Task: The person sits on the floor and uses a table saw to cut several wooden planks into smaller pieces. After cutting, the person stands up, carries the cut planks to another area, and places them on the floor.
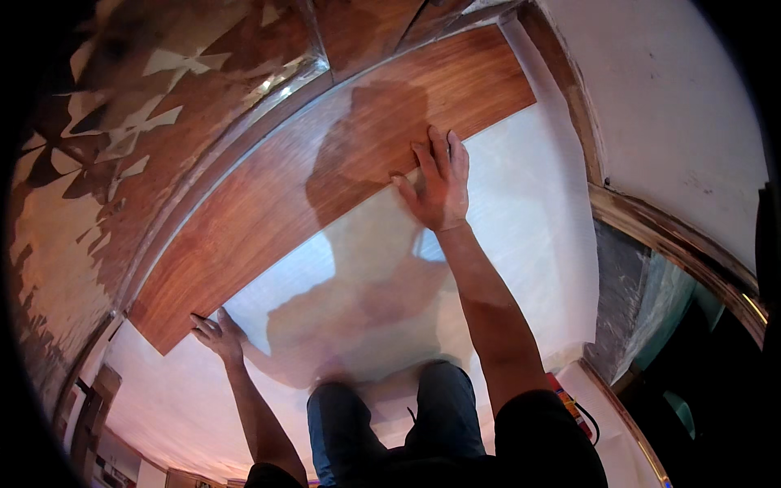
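A long reddish-brown wood-look floor plank [268, 220] lies across the far part of a white underlay sheet [529, 211]. My right hand [439, 187] is open, its spread fingers resting on the plank's near edge, right of the middle. At the plank's left end my left hand [220, 337] touches the same near edge, fingers and thumb apart. Neither hand wraps around the plank. My shadow falls over the plank and the sheet.
A shiny, patterned reflective panel [163, 122] rises beyond the plank along a metal-edged border. A wooden door frame [675, 236] and a pale wall [667, 106] stand at the right. My knees [350, 423] are close to the sheet. A red object [569, 407] with a black cord lies beside my right arm.
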`<action>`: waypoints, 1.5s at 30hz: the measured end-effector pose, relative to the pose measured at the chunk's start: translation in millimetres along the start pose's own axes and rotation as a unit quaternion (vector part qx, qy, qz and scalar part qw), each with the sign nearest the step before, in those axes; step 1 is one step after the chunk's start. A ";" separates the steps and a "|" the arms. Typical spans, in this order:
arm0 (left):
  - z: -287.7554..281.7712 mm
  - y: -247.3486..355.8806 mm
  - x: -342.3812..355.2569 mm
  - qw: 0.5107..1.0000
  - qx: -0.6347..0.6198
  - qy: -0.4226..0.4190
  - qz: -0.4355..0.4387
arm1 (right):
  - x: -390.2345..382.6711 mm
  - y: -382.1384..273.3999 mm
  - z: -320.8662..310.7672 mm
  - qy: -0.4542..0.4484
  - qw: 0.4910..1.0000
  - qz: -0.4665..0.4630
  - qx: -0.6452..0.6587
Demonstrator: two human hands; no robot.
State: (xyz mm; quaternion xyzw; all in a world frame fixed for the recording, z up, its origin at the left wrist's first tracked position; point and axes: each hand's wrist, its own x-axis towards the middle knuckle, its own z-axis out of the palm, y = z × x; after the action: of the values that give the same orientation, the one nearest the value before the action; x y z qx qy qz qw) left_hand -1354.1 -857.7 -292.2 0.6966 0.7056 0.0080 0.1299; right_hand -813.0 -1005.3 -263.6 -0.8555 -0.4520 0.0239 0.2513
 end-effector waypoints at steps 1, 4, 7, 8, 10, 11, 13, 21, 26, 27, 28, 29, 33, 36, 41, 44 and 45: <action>-6.9 -1.1 -1.4 1.000 0.005 -0.012 0.014 | -0.1 0.1 2.6 -0.006 1.000 -0.002 -0.021; -47.6 -23.8 17.2 0.993 0.014 -0.071 0.096 | -0.3 -5.9 6.1 -0.027 0.999 0.008 -0.033; -54.5 -117.5 72.2 0.977 -0.203 -0.043 0.058 | -13.7 8.0 16.9 -0.025 0.999 -0.008 -0.038; -45.0 -144.3 92.9 0.959 -0.278 0.041 0.026 | -16.9 14.2 19.4 -0.005 0.999 -0.002 -0.035; -55.0 -211.7 120.0 0.990 -0.130 0.052 -0.027 | -14.8 22.5 18.4 0.004 0.997 -0.010 -0.077; -45.1 -203.8 129.0 0.984 0.102 0.050 -0.140 | -13.0 28.0 11.7 0.013 0.995 -0.016 -0.099; -44.8 -225.7 130.4 0.981 0.071 0.012 -0.181 | -12.1 28.6 4.0 0.014 0.993 -0.019 -0.119; -26.8 -246.7 142.4 0.947 -0.234 0.081 -0.207 | -15.5 30.6 -2.2 0.009 0.992 -0.027 -0.127; -38.4 -270.6 152.4 0.852 -0.468 0.025 -0.233 | -21.7 31.8 5.4 0.019 0.994 -0.049 -0.091; -34.1 -256.8 151.2 0.841 -0.506 0.045 -0.184 | -22.6 29.2 0.2 0.017 0.994 -0.040 -0.097; -38.8 -258.2 149.6 0.833 -0.515 0.021 -0.203 | -22.4 27.6 -1.3 0.012 0.994 -0.032 -0.103; -43.6 -264.3 149.1 0.820 -0.522 0.023 -0.234 | -21.0 27.9 1.0 0.011 0.995 -0.037 -0.094; -40.3 -276.6 129.8 0.795 -0.567 0.043 -0.209 | -18.8 31.5 6.1 0.012 0.995 -0.042 -0.094; -40.5 -273.2 132.9 0.814 -0.539 0.045 -0.212 | -19.2 30.0 5.5 0.017 0.994 -0.038 -0.105; -28.9 -260.0 138.2 0.864 -0.479 0.062 -0.144 | -24.0 47.9 4.1 0.026 0.994 -0.050 -0.094; -34.8 -308.1 127.9 0.851 -0.479 0.025 -0.214 | -21.4 40.9 14.0 0.007 0.995 -0.045 -0.091; -37.8 -308.8 128.4 0.829 -0.499 -0.008 -0.251 | -21.8 41.9 15.5 0.013 0.994 -0.042 -0.103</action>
State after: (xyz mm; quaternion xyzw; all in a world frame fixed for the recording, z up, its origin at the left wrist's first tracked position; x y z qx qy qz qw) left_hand -1663.8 -733.9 -337.2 0.3359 0.7546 0.3208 0.4634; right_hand -798.1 -1035.6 -300.1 -0.8572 -0.4845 -0.0447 0.1686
